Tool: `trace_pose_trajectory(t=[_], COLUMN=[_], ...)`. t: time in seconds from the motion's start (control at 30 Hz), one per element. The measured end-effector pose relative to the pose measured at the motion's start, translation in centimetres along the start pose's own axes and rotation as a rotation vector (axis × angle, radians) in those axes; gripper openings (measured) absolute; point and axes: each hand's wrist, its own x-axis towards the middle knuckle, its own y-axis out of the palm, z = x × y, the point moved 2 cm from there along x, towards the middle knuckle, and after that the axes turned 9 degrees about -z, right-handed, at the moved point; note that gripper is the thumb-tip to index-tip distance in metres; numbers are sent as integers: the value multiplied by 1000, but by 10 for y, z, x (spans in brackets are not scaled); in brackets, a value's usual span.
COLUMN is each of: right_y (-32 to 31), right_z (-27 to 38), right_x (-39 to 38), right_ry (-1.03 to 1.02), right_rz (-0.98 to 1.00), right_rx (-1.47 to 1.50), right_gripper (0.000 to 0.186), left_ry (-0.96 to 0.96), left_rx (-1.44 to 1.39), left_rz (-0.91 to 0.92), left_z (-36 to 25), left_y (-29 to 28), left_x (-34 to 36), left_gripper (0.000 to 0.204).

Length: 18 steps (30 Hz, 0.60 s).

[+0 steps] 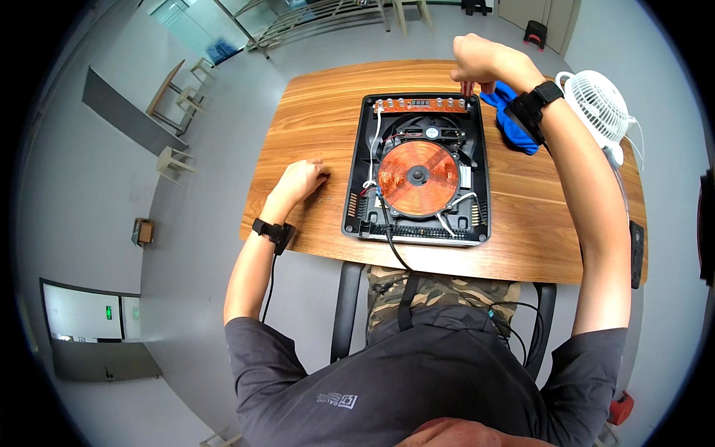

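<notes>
An opened induction cooker base (pixel 350 171) lies on the wooden table (pixel 290 119), with a copper coil (pixel 402 160), an orange button board (pixel 391 105), a fan beneath the coil and loose wires. My right hand (pixel 473 63) is raised at its top right corner, fingers bent downward and drawn together; what they hold, if anything, is too small to make out. My left hand (pixel 304 179) rests on the table left of the cooker, fingers curled; whatever is inside them is hidden.
A blue cloth (pixel 521 134) and a white fan (pixel 596 104) are at the table's right, near a black object (pixel 636 253) on the edge. A black cable (pixel 395 253) runs from the cooker over the front edge. Stools (pixel 175 160) and a metal rack stand beyond.
</notes>
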Motion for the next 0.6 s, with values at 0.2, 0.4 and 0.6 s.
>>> trace_pose_trajectory(t=[0.2, 0.4, 0.6], right_y=[-8, -3, -10], right_z=[4, 12, 11], right_x=[-8, -10, -12], right_ry=[40, 17, -20], right_rz=[21, 39, -9], right_rx=[-57, -25, -83], right_gripper=[24, 22, 24], left_ry=[11, -207, -161], left_rx=[39, -51, -287], left_rz=[-38, -195, -267], left_z=[1, -2, -42], left_y=[6, -12, -48], left_x=[0, 22, 73], left_gripper=[8, 15, 20])
